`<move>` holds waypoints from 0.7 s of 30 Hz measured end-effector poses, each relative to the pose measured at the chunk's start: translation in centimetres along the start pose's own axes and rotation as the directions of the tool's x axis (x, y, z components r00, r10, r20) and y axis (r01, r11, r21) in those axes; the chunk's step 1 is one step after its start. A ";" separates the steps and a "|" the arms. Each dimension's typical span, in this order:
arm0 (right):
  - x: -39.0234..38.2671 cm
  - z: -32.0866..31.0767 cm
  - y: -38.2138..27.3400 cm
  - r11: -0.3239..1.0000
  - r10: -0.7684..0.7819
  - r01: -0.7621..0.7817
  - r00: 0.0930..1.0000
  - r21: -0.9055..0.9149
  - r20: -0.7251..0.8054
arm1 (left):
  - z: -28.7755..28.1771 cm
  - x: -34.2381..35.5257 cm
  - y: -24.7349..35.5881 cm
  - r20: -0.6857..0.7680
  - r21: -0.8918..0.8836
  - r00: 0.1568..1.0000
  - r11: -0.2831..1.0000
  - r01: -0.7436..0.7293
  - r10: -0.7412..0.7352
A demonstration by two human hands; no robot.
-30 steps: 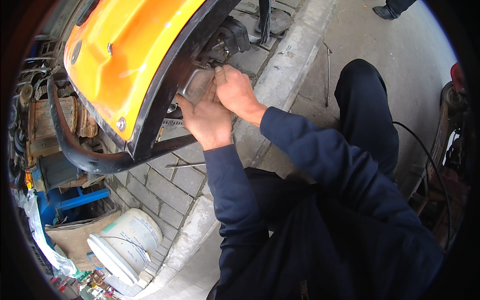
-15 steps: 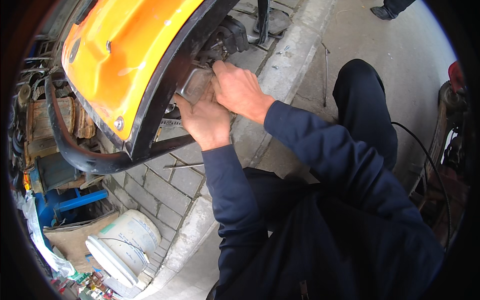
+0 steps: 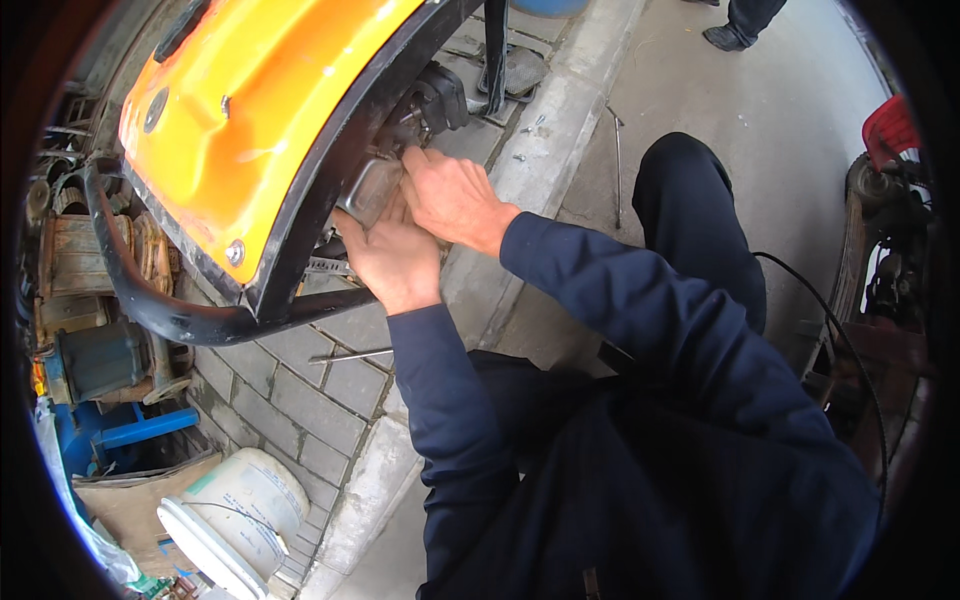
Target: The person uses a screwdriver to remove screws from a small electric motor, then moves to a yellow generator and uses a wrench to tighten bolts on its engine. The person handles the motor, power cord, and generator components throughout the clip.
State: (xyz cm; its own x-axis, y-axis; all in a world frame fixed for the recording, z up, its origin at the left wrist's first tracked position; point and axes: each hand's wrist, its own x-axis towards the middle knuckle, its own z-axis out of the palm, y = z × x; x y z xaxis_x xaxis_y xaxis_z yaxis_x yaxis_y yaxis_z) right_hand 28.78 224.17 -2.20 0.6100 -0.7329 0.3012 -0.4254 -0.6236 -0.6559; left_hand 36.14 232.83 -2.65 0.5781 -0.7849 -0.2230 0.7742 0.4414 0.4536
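Observation:
An orange panel (image 3: 265, 130) in a black frame (image 3: 200, 322) leans over the working spot at the upper left. Beneath its edge sits a grey, box-shaped metal part (image 3: 372, 190) with rounded corners. My left hand (image 3: 397, 262) cups this part from the near side, thumb along one edge and fingers behind it. At the part's far end, my right hand (image 3: 455, 200) has its fingers bent and pressed together. Whatever those fingertips grip is hidden. A black, lumpy component (image 3: 440, 98) is just beyond them.
Small screws (image 3: 540, 122) lie on the kerb (image 3: 560, 110). A long thin rod tool (image 3: 618, 170) rests on the pavement, another metal rod (image 3: 350, 355) on the bricks. A white bucket (image 3: 245, 500) lies tipped at lower left. Another person's shoe (image 3: 728, 38) is far off; a black cable (image 3: 835, 320) hangs right.
The whole view has shifted a little, so things sit slightly lower and further left. Both hands keep their places at the grey part.

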 end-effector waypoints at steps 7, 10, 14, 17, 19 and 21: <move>2.0 -4.9 8.7 0.950 0.170 -0.015 0.863 -0.312 0.476 | -0.9 0.0 0.9 0.009 -0.123 0.991 0.983 0.134 -0.134; 4.2 -6.0 16.5 0.819 0.424 -0.211 0.849 -0.534 0.316 | -0.9 0.2 0.7 0.025 -0.163 0.993 0.980 0.114 -0.111; 4.0 -4.6 23.6 0.888 0.330 -0.244 0.929 -0.390 0.170 | -0.5 0.2 0.3 0.022 -0.169 0.999 0.985 0.047 -0.044; 2.5 -2.4 25.5 0.928 0.233 -0.168 0.958 -0.333 0.166 | -0.3 0.0 0.5 0.003 -0.143 0.999 0.989 0.042 -0.042; 2.7 -1.6 26.6 0.941 0.129 -0.056 0.971 -0.335 0.201 | -0.2 0.0 0.5 0.013 -0.175 0.998 0.983 0.061 -0.060; 3.4 -0.9 27.5 0.939 0.098 -0.017 0.971 -0.344 0.219 | -0.3 0.1 0.5 0.016 -0.149 0.999 0.988 0.043 -0.042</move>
State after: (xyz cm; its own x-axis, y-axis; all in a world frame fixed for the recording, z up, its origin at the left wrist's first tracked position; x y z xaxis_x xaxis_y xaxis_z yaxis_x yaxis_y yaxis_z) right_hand 18.56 204.29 -18.53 0.6969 -0.7132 0.0759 -0.6401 -0.6662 -0.3828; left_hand 36.66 233.07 -2.72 0.5414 -0.8093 -0.2281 0.8282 0.4667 0.3102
